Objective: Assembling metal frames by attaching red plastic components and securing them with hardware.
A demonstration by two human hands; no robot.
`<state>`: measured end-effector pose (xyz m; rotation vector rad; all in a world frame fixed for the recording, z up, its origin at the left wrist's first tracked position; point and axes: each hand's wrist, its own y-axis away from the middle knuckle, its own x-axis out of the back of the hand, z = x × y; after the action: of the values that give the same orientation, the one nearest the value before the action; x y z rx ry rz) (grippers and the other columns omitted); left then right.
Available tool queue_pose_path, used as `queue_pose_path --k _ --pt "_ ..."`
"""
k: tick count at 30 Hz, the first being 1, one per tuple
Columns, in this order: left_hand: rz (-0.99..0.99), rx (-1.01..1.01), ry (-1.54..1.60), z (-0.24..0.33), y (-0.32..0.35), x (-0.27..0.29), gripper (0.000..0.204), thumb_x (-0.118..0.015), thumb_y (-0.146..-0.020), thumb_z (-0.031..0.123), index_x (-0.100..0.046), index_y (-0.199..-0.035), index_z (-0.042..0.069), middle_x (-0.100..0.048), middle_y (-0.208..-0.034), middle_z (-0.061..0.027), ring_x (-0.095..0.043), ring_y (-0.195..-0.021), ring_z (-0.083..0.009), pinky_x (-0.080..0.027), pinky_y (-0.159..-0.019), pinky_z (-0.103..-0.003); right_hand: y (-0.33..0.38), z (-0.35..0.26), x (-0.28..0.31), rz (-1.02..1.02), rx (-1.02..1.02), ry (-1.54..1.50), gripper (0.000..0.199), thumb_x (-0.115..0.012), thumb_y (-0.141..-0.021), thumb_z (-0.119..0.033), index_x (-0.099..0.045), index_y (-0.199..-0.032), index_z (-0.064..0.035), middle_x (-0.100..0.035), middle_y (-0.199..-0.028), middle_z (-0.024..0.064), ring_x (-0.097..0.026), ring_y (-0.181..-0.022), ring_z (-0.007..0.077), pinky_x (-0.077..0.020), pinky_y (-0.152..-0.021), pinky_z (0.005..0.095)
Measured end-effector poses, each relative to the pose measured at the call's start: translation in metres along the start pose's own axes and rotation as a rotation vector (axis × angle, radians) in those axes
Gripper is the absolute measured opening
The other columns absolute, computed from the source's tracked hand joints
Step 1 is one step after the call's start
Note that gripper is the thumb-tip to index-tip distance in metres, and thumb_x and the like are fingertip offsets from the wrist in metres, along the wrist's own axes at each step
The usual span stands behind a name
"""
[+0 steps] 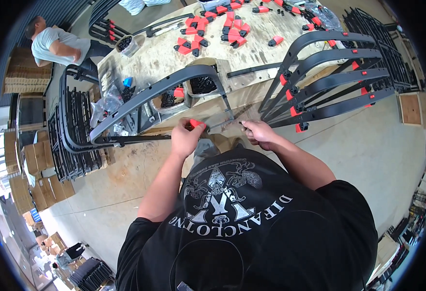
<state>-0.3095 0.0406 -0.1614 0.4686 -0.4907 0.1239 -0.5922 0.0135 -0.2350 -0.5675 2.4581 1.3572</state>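
Note:
In front of my body, my left hand is closed around a small red-and-black plastic bracket, at the near bar of a black tubular frame. That frame leans on the table's near edge, its curved end upward. To the right, my right hand is closed in a pinch, fingertips beside the lower end of the frame. A small dark piece shows at those fingertips, too small to name. A gap separates the two hands.
Red-and-black brackets lie across the wooden table. Boxes of black parts sit along its near edge. Several finished-looking black frames with red brackets stand at right, others at left. A person stands far left.

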Motion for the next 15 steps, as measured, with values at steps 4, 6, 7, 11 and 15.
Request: queue_pose_path --k 4,6,7,11,15 --pt "-0.354 0.283 0.912 -0.013 -0.023 -0.015 0.030 -0.060 -0.087 0.005 -0.054 -0.114 -0.007 -0.065 -0.099 -0.0190 -0.068 -0.081 -0.0255 -0.061 -0.080 -0.039 -0.001 -0.010 -0.017 0.000 0.047 -0.030 0.029 -0.050 -0.106 -0.033 -0.054 -0.095 -0.0065 -0.032 -0.060 -0.0078 -0.022 -0.045 0.0068 -0.0163 -0.044 0.0288" --pt "-0.546 0.353 0.950 -0.007 -0.032 -0.019 0.033 -0.055 -0.084 0.000 -0.052 -0.117 -0.006 -0.064 -0.102 -0.0198 -0.069 -0.086 -0.0269 -0.062 -0.087 -0.046 -0.006 -0.017 -0.024 -0.014 0.109 0.004 0.027 -0.055 -0.104 -0.034 -0.058 -0.096 -0.0079 -0.034 -0.061 -0.0074 -0.029 -0.050 0.0062 -0.0209 -0.046 0.0262" --pt "-0.645 0.342 0.948 -0.006 -0.034 -0.025 0.033 -0.056 -0.084 0.000 -0.053 -0.117 -0.006 -0.064 -0.101 -0.0182 -0.069 -0.088 -0.0271 -0.062 -0.087 -0.046 -0.007 -0.023 -0.030 -0.010 0.113 -0.028 0.027 -0.056 -0.104 -0.033 -0.058 -0.094 -0.0076 -0.034 -0.061 -0.0075 -0.030 -0.050 0.0059 -0.0209 -0.046 0.0254" --pt "-0.766 0.286 0.756 -0.014 -0.058 -0.053 0.033 -0.061 -0.085 0.001 -0.054 -0.117 -0.005 -0.063 -0.100 -0.0135 -0.067 -0.088 -0.0232 -0.061 -0.088 -0.043 -0.011 -0.036 -0.033 0.006 0.117 -0.105 0.029 -0.054 -0.104 -0.036 -0.055 -0.089 -0.0111 -0.037 -0.064 -0.0071 -0.030 -0.050 0.0056 -0.0207 -0.044 0.0254" --pt "-0.668 0.222 0.522 -0.005 -0.075 -0.075 0.030 -0.066 -0.086 0.007 -0.055 -0.112 -0.003 -0.065 -0.094 -0.0106 -0.064 -0.079 -0.0177 -0.058 -0.077 -0.035 -0.011 -0.053 -0.036 0.211 0.169 -0.105 0.041 -0.051 -0.105 -0.045 -0.044 -0.077 -0.0156 -0.033 -0.064 -0.0056 -0.028 -0.051 0.0071 -0.0229 -0.046 0.0253"
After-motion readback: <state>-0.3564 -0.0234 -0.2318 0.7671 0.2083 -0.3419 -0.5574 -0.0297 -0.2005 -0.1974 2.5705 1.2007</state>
